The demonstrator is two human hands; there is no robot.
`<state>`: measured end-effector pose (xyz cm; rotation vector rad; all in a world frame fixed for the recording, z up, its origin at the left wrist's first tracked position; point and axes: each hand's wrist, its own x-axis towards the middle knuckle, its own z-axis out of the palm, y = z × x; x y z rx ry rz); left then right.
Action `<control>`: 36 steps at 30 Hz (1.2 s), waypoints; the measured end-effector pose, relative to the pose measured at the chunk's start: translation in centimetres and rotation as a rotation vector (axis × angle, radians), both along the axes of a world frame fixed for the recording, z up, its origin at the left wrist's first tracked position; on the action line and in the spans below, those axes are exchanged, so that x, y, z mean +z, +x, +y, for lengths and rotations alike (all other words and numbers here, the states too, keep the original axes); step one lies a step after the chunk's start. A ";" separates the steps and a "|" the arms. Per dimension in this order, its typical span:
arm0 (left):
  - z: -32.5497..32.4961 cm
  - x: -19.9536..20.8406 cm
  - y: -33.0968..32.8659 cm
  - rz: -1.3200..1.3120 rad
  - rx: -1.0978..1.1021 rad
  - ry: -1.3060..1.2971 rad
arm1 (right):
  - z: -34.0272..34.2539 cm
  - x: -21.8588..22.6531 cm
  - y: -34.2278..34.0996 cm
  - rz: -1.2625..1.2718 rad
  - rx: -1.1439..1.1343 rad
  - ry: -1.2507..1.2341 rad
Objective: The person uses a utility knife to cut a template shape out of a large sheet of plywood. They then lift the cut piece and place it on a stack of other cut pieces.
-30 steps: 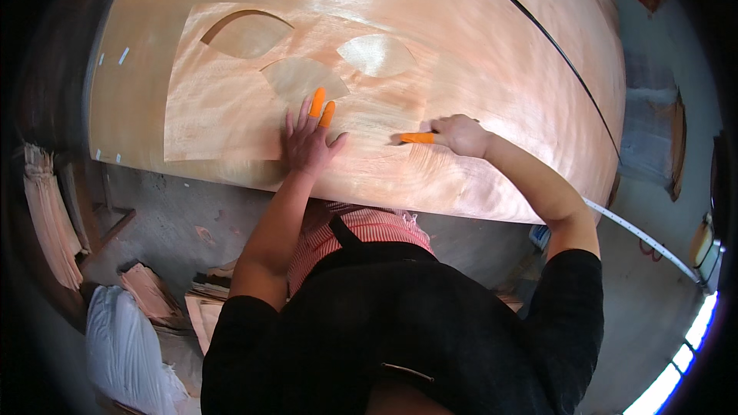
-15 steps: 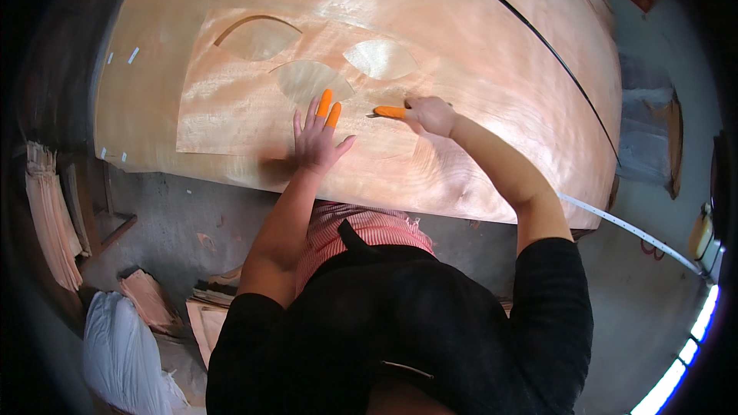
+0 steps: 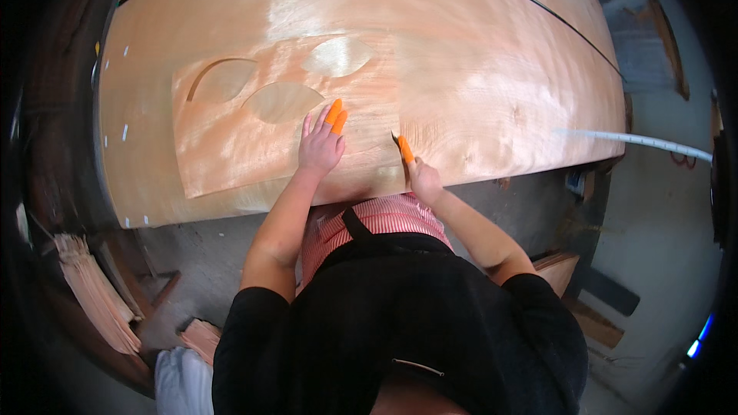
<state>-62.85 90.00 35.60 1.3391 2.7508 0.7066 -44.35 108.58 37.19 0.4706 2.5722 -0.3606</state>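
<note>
A thin rectangular wood veneer sheet (image 3: 223, 155) lies on a large wood-faced board (image 3: 492, 69). My left hand (image 3: 321, 150) presses flat on the sheet, fingers stretched out, with orange finger cots (image 3: 335, 115) on two fingers. Beyond it are three leaf-shaped areas in the sheet: a pale one (image 3: 338, 57), a middle one (image 3: 283, 102) and a left one (image 3: 227, 81) edged by a dark curved gap. My right hand (image 3: 426, 182), its forefinger in an orange cot, is closed around a small knife (image 3: 395, 138). The blade tip is at the sheet's right edge; the fingers hide the handle.
Black strips (image 3: 530, 9) cross the board's far part. A white graduated strip (image 3: 653, 141) reaches out over its right edge. Stacked veneer sheets (image 3: 96, 292) and a pale plastic bag (image 3: 183, 384) are at the lower left. Wood pieces (image 3: 596, 327) lie on the floor at right.
My right hand has come nearer my body, and the knife has turned from pointing left to pointing away. My left hand remains on the sheet, its thumb drawn in. The view has shifted.
</note>
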 end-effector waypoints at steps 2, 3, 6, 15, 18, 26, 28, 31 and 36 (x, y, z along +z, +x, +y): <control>0.1 0.1 0.2 0.008 -0.005 -0.016 | -1.1 -0.9 1.6 0.068 -0.072 0.006; 0.1 0.1 0.3 0.011 -0.009 -0.025 | -1.3 -1.2 2.1 0.137 -0.090 -0.002; 0.3 0.5 0.5 0.024 -0.022 -0.041 | -0.7 -0.7 2.8 0.320 -0.288 -0.236; 0.5 0.2 0.9 0.042 -0.032 -0.029 | -2.1 4.8 -3.5 0.651 -0.337 -0.309; 0.3 0.4 0.8 0.013 -0.035 0.000 | -1.8 2.6 -4.5 0.558 -0.034 -0.185; -8.5 3.7 4.1 -0.624 0.142 0.197 | -2.2 3.4 -4.8 0.334 0.014 -0.095; -11.8 1.2 5.5 -1.407 0.470 0.439 | -2.4 4.0 -5.1 0.290 0.004 -0.109; -13.8 2.3 4.2 -1.860 0.837 0.633 | -2.1 3.5 -4.7 0.410 0.015 -0.124; -15.1 -0.7 1.6 -1.979 0.991 0.966 | -2.0 3.7 -5.0 0.423 0.008 -0.154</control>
